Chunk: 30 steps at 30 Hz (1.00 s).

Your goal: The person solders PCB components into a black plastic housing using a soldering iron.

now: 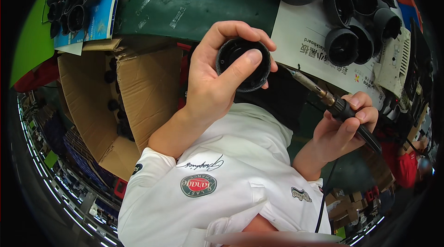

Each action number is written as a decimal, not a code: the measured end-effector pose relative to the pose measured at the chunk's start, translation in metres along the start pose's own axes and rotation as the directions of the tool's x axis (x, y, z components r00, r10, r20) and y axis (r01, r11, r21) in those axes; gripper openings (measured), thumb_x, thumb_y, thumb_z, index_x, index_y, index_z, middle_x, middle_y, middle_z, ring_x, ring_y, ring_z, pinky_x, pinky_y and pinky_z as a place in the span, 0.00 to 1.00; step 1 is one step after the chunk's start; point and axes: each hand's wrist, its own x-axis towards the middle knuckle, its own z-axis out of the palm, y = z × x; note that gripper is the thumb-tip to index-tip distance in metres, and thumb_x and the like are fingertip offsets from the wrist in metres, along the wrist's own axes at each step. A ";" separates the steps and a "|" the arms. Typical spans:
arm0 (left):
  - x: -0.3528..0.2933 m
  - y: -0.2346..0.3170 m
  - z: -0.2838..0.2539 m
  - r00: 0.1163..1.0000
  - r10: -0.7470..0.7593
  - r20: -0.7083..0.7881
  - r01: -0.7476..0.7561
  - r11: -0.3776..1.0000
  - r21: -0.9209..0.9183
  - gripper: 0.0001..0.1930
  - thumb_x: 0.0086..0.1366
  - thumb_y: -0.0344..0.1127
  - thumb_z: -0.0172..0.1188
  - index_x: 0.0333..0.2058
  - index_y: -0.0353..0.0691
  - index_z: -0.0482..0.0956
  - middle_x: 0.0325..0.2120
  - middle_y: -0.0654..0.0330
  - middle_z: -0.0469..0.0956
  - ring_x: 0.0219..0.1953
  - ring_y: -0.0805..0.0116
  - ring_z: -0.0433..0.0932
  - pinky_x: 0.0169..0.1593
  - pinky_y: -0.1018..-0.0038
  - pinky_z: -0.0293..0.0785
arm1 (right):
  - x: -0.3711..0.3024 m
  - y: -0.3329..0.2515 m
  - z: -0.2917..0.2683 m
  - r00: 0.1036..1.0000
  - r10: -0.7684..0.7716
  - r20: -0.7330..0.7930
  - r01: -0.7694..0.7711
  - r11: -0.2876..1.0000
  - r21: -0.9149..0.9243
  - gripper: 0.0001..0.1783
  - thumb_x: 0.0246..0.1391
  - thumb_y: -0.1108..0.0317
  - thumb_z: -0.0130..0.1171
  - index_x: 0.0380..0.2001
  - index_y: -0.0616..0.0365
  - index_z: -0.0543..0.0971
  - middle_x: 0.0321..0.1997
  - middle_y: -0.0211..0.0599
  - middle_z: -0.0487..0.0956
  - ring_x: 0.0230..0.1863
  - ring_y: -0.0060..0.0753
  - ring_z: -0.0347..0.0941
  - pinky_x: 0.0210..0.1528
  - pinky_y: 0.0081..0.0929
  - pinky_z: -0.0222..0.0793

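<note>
My left hand [210, 83] holds a round black plastic cup-shaped part [243, 63] up in front of me, thumb across its open mouth and fingers curled round its rim. My right hand [344, 129] grips a soldering iron [340, 107] by its black handle, pen-like. The iron's metal shaft points up and left, with its tip close to the right side of the black part. A black cord [323, 196] hangs down from the iron. Both sleeves are white.
Several more black cup-shaped parts [354, 20] lie on a white paper sheet [303, 34] on the green table [185, 2]. Others [74, 2] sit top left. An open cardboard box [120, 103] stands to my left. A person in red [409, 166] is at far right.
</note>
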 end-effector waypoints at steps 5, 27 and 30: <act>0.003 -0.001 -0.004 0.998 0.067 -0.006 -0.067 0.996 0.060 0.11 0.59 0.24 0.50 0.42 0.38 0.67 0.36 0.49 0.72 0.33 0.63 0.74 0.25 0.76 0.73 | 0.003 0.001 -0.001 1.000 -0.003 0.019 0.002 1.000 0.019 0.19 0.47 0.59 0.66 0.29 0.55 0.65 0.34 0.39 0.68 0.22 0.23 0.70 0.18 0.14 0.73; 0.000 -0.002 -0.010 0.995 0.082 0.059 -0.082 0.997 -0.006 0.15 0.61 0.40 0.44 0.41 0.35 0.67 0.38 0.45 0.69 0.35 0.60 0.72 0.26 0.73 0.72 | -0.002 0.002 0.002 0.969 -0.198 0.146 0.215 0.971 -0.109 0.17 0.51 0.61 0.63 0.30 0.57 0.65 0.34 0.41 0.67 0.21 0.24 0.70 0.19 0.11 0.70; 0.001 -0.002 -0.009 0.997 0.059 0.053 -0.059 0.998 -0.013 0.18 0.63 0.44 0.39 0.41 0.35 0.67 0.38 0.45 0.69 0.35 0.61 0.72 0.26 0.74 0.73 | -0.007 -0.002 0.007 0.980 -0.146 0.133 0.164 0.977 -0.135 0.21 0.39 0.64 0.73 0.29 0.51 0.68 0.33 0.37 0.73 0.27 0.23 0.70 0.28 0.15 0.68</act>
